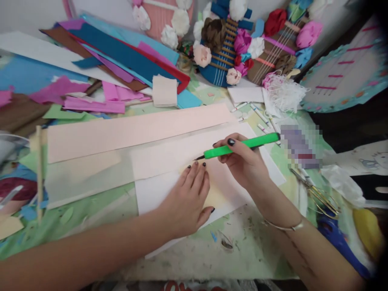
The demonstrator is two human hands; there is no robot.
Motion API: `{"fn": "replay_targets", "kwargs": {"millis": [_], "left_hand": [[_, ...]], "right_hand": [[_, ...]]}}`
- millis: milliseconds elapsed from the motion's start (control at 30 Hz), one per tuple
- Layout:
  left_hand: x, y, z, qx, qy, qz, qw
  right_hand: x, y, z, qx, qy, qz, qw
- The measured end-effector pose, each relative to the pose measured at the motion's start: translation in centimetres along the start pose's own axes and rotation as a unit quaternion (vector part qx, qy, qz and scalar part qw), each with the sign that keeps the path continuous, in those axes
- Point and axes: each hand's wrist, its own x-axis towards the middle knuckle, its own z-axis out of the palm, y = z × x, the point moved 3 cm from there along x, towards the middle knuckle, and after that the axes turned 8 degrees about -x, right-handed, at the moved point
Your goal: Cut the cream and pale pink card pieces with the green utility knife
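Note:
My left hand (190, 194) lies flat on a white sheet of paper (163, 194), fingers stretched out and thumb apart. Between the fingers of my right hand (242, 161) is a green pen (242, 146) with a thin dark tip. That tip is close to the paper, just beyond my left fingertips; whether it touches I cannot tell. Across the upper part of the white sheet runs a thin, see-through strip (87, 182). Behind it lies a long pale pink paper strip (136, 131).
Folded coloured crepe paper (121, 48) is heaped at the back left. Paper-flower decorations (218, 44) lean at the back, near tangled white string (286, 93). To the right are several slim markers (259, 113), gold-handled scissors (318, 194) and blue-handled scissors (339, 242). A wooden stick (39, 173) lies at left.

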Motion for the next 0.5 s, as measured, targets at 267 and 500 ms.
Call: {"fn": "replay_targets", "kwargs": {"millis": [267,500], "left_hand": [[0.1,-0.1,0.0,-0.008,0.023,0.005,1.0],[-0.1,-0.2,0.0,-0.016,0.03,0.005,0.999]], "right_hand": [[2.1,3.4,2.9,-0.028,-0.03,0.031,0.999],[2.0,4.4,2.6,-0.048,-0.032,0.013,0.998]]}}
